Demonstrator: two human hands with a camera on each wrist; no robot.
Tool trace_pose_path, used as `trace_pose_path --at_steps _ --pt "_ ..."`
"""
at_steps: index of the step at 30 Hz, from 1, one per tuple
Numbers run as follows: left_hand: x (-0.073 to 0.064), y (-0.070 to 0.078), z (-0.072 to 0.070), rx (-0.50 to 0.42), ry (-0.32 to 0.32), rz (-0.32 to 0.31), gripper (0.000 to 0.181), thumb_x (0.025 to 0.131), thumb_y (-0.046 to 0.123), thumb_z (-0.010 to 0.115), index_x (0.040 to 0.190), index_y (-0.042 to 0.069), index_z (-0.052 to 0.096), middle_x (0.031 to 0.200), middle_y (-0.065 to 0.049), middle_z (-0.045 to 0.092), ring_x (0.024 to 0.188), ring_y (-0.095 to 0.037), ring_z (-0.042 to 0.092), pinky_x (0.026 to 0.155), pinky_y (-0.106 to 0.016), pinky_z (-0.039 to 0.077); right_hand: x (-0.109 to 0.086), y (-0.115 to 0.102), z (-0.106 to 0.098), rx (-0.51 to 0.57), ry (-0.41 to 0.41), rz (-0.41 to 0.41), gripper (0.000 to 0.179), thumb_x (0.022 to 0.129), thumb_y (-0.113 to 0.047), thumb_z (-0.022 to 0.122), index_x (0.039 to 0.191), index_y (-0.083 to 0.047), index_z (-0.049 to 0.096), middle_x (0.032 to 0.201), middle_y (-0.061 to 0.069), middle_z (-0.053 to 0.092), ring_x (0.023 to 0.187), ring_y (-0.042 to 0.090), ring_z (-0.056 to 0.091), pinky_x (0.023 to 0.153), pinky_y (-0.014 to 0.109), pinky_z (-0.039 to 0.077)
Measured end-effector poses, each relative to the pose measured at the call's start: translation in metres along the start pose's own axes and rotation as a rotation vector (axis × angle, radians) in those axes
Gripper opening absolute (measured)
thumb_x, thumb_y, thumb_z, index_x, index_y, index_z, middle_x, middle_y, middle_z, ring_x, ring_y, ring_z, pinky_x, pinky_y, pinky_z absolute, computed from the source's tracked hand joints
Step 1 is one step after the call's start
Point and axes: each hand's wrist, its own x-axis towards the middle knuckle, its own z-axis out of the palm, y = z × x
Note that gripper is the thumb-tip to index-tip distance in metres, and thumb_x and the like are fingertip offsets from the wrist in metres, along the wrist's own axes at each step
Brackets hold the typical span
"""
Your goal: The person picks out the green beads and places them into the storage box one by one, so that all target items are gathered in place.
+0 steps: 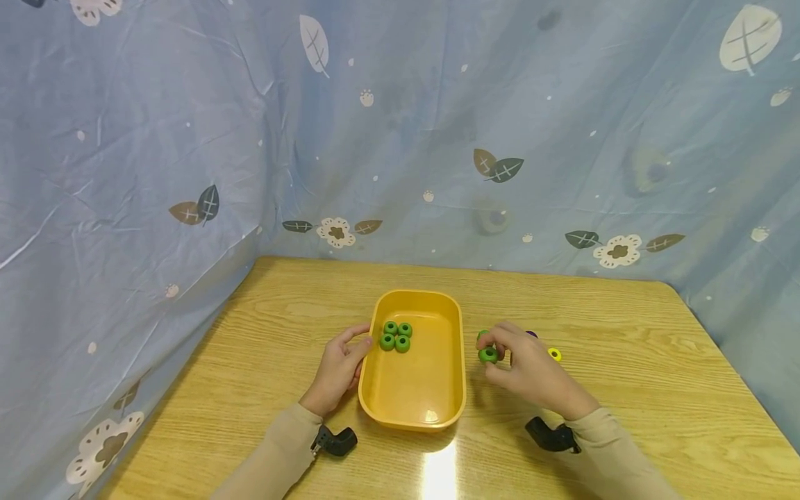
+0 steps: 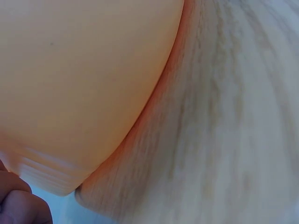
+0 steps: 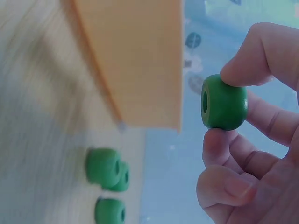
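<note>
My left hand (image 1: 339,369) grips the yellow tray (image 1: 412,421) at its nine o'clock side, the thumb at the rim and the fingers against the outer wall. Inside the tray, toward eleven o'clock from its middle, four green beads (image 1: 396,336) sit close together in two rows of two. Just beyond the tray's three o'clock side, my right hand (image 1: 531,362) pinches another green bead (image 1: 488,355) between thumb and fingertips, the grip closed only as far as the bead's width, and holds it above the wooden table (image 1: 612,340). More green beads (image 3: 103,167) lie below it. From the held bead, a purple piece (image 1: 531,334) shows at two o'clock and a yellow ring (image 1: 555,354) at three.
</note>
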Motion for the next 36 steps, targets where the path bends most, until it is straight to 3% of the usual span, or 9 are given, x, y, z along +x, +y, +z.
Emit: trace_pose_path --at_steps 5,10,19,30,36 --pt "0.0 -0.001 -0.001 -0.003 -0.008 0.001 0.042 0.108 0.024 0.059 0.147 0.009 0.054 0.055 0.001 0.046 0.037 -0.008 0.034 0.038 -0.022 0.031 0.011 -0.014 0.001 0.037 -0.061 0.023 0.027 0.089 -0.004 0.073 0.107 -0.022 0.067 0.095 -0.009 0.055 0.081 0.019 0.052 0.068 0.024 0.044" --pt "-0.001 0.0 0.0 -0.005 -0.003 0.003 0.041 0.108 0.022 0.058 0.146 0.008 0.055 0.054 0.0 0.047 0.037 -0.008 0.034 0.038 -0.022 0.031 0.026 -0.028 0.005 0.033 -0.082 -0.033 0.028 0.088 -0.005 0.075 0.106 -0.024 0.068 0.094 -0.009 0.056 0.079 0.019 0.053 0.065 0.024 0.043" --pt "-0.001 0.0 0.0 -0.01 -0.003 -0.003 0.041 0.109 0.023 0.058 0.147 0.008 0.054 0.053 0.003 0.046 0.037 -0.008 0.034 0.038 -0.022 0.031 0.054 -0.05 0.017 -0.01 -0.174 -0.13 0.022 0.09 -0.008 0.074 0.108 -0.019 0.068 0.098 -0.006 0.059 0.08 0.017 0.054 0.068 0.024 0.044" --pt "-0.001 0.0 -0.001 -0.019 -0.02 0.014 0.043 0.109 0.023 0.056 0.148 0.006 0.052 0.052 0.002 0.045 0.036 -0.007 0.032 0.037 -0.022 0.029 0.083 -0.064 0.037 0.012 -0.284 -0.15 0.018 0.094 -0.01 0.074 0.111 -0.013 0.071 0.107 -0.002 0.063 0.084 0.022 0.061 0.074 0.025 0.051" --pt "0.0 -0.002 -0.001 -0.024 -0.026 0.011 0.042 0.109 0.023 0.057 0.148 0.008 0.052 0.052 0.004 0.046 0.036 -0.006 0.033 0.037 -0.021 0.029 0.097 -0.069 0.047 0.028 -0.308 -0.151 0.019 0.092 -0.007 0.076 0.111 -0.008 0.072 0.107 0.001 0.066 0.082 0.016 0.062 0.075 0.024 0.053"
